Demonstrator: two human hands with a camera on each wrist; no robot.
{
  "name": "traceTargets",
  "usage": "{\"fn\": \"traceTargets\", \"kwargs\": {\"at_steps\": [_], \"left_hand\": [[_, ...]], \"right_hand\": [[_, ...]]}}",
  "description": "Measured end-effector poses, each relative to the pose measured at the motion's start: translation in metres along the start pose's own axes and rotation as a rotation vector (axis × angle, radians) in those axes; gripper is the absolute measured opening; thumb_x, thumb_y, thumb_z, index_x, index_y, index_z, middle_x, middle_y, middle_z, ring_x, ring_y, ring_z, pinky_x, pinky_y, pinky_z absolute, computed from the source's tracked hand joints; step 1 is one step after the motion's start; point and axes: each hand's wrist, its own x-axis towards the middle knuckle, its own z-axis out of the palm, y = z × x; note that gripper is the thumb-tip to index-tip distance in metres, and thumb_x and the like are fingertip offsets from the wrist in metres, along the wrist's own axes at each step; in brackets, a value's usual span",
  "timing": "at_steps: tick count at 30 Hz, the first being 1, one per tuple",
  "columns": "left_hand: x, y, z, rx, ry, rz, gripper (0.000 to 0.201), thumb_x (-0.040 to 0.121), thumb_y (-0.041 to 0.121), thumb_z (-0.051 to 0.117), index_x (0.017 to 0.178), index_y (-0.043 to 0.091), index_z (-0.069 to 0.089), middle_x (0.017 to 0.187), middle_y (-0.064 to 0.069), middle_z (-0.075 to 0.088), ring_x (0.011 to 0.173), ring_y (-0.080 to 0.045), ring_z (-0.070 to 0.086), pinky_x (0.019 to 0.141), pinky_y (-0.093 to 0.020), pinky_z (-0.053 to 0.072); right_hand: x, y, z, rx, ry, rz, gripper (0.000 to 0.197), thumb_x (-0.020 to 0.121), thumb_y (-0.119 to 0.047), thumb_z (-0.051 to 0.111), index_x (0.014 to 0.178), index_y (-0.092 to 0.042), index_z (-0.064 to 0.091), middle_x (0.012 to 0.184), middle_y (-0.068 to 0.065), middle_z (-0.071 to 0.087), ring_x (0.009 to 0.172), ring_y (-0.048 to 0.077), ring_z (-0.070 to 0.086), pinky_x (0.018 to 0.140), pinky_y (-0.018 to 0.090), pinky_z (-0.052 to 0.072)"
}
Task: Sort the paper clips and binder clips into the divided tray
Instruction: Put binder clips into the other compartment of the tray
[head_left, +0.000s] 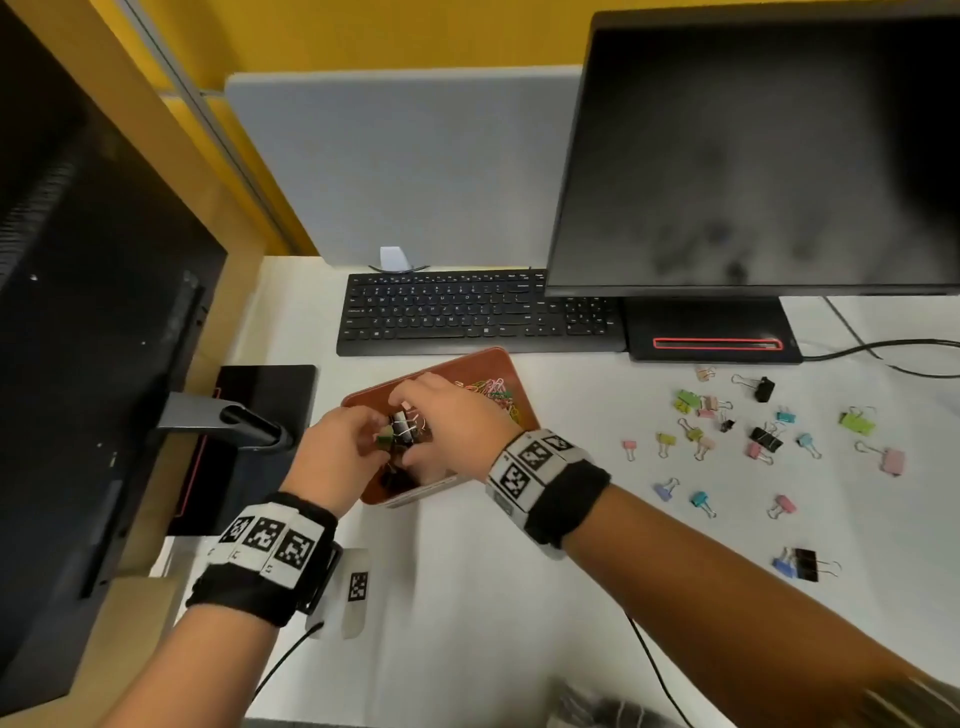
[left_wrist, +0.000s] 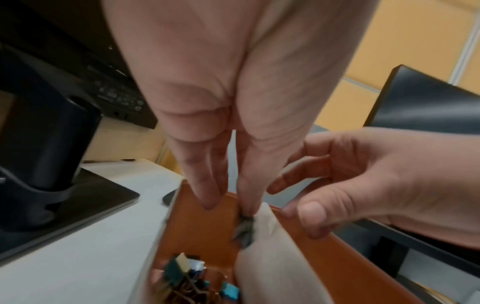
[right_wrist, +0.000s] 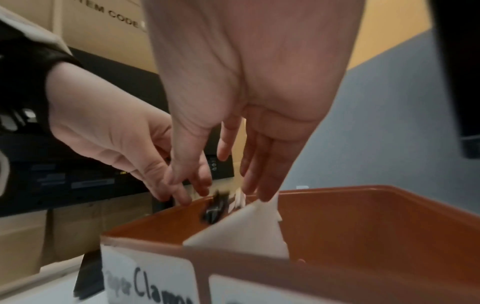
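Observation:
A brown divided tray sits in front of the keyboard, and both hands are over it. My left hand points its fingers down into the near compartment. Thumb and forefinger pinch a dark binder clip right beside the white divider. My right hand hovers next to it with straight fingers, its fingertips touching the divider's top edge, and it holds nothing. Coloured paper clips fill the far compartment. Several binder clips lie in the near one.
Many coloured and black binder clips lie scattered on the white desk to the right. A keyboard and a monitor stand behind the tray, with a second monitor's stand at the left. The tray's front carries a label reading "Clamps".

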Motion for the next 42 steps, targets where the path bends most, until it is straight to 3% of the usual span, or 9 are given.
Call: {"fn": "traceTargets", "kwargs": {"at_steps": [5, 9, 15, 19, 24, 29, 34, 37, 42], "left_hand": [[-0.008, 0.036, 0.015, -0.19, 0.014, 0.096, 0.025, 0.081, 0.005, 0.062, 0.098, 0.023, 0.063, 0.102, 0.002, 0.057, 0.088, -0.013, 0.062, 0.082, -0.03, 0.051], [-0.015, 0.084, 0.055, -0.289, -0.072, 0.245, 0.023, 0.082, 0.014, 0.065, 0.102, 0.026, 0.062, 0.105, 0.008, 0.058, 0.086, -0.003, 0.059, 0.083, -0.027, 0.051], [-0.016, 0.149, 0.148, -0.17, -0.341, 0.397, 0.044, 0.083, 0.012, 0.06, 0.122, 0.029, 0.05, 0.118, 0.007, 0.042, 0.108, -0.01, 0.049, 0.097, -0.019, 0.038], [0.001, 0.178, 0.197, -0.026, -0.385, 0.39, 0.055, 0.083, 0.005, 0.053, 0.13, 0.032, 0.043, 0.138, -0.001, 0.03, 0.126, -0.021, 0.033, 0.107, -0.029, 0.033], [0.029, 0.192, 0.231, 0.098, -0.385, 0.351, 0.045, 0.083, 0.005, 0.052, 0.124, 0.024, 0.05, 0.127, -0.003, 0.042, 0.118, -0.026, 0.038, 0.098, -0.033, 0.036], [0.04, 0.18, 0.243, 0.099, -0.333, 0.339, 0.025, 0.085, 0.001, 0.051, 0.106, 0.011, 0.061, 0.108, -0.007, 0.056, 0.104, -0.025, 0.047, 0.082, -0.019, 0.031], [0.037, 0.17, 0.239, -0.075, -0.326, 0.298, 0.017, 0.08, 0.006, 0.066, 0.096, 0.01, 0.062, 0.092, -0.003, 0.056, 0.083, -0.015, 0.054, 0.072, -0.011, 0.043], [0.035, 0.164, 0.235, -0.155, -0.337, 0.292, 0.02, 0.075, 0.0, 0.07, 0.093, 0.005, 0.064, 0.094, -0.003, 0.051, 0.077, -0.007, 0.054, 0.068, -0.003, 0.042], [0.035, 0.155, 0.233, -0.103, -0.368, 0.266, 0.014, 0.074, 0.001, 0.069, 0.08, 0.013, 0.064, 0.087, -0.002, 0.058, 0.08, -0.016, 0.058, 0.075, -0.018, 0.047]], "right_hand": [[-0.061, 0.048, -0.016, 0.129, 0.127, 0.037, 0.039, 0.081, -0.029, 0.068, 0.116, -0.024, 0.054, 0.115, -0.006, 0.055, 0.096, 0.009, 0.055, 0.087, 0.028, 0.047], [-0.142, 0.12, -0.026, 0.039, 0.308, 0.286, 0.032, 0.08, -0.033, 0.07, 0.108, -0.025, 0.057, 0.103, -0.01, 0.051, 0.08, -0.006, 0.046, 0.075, 0.021, 0.042], [-0.224, 0.2, -0.018, -0.036, 0.114, 0.77, 0.06, 0.074, -0.033, 0.074, 0.127, -0.023, 0.046, 0.127, 0.003, 0.041, 0.111, 0.023, 0.047, 0.096, 0.034, 0.041], [-0.221, 0.216, -0.006, -0.021, 0.12, 0.727, 0.051, 0.083, -0.021, 0.066, 0.13, -0.019, 0.049, 0.132, 0.005, 0.041, 0.116, 0.026, 0.047, 0.102, 0.031, 0.038], [-0.213, 0.231, -0.011, 0.087, 0.165, 0.684, 0.021, 0.087, -0.013, 0.058, 0.106, -0.011, 0.065, 0.11, 0.01, 0.058, 0.103, 0.028, 0.055, 0.087, 0.029, 0.04], [-0.214, 0.237, -0.012, 0.106, 0.151, 0.641, 0.015, 0.086, -0.012, 0.055, 0.098, -0.013, 0.063, 0.103, 0.005, 0.059, 0.096, 0.019, 0.053, 0.07, 0.016, 0.033], [-0.212, 0.243, -0.022, 0.236, 0.151, 0.586, 0.021, 0.086, -0.008, 0.058, 0.107, -0.01, 0.057, 0.082, 0.002, 0.059, 0.077, 0.02, 0.058, 0.071, 0.024, 0.043], [-0.207, 0.251, -0.031, 0.287, 0.282, 0.581, 0.041, 0.084, -0.001, 0.058, 0.121, -0.019, 0.054, 0.098, -0.005, 0.045, 0.07, 0.008, 0.049, 0.08, 0.024, 0.047], [-0.187, 0.26, -0.039, 0.217, 0.263, 0.557, 0.047, 0.085, -0.002, 0.058, 0.128, -0.019, 0.053, 0.131, 0.003, 0.037, 0.085, 0.01, 0.049, 0.092, 0.02, 0.041]]}}
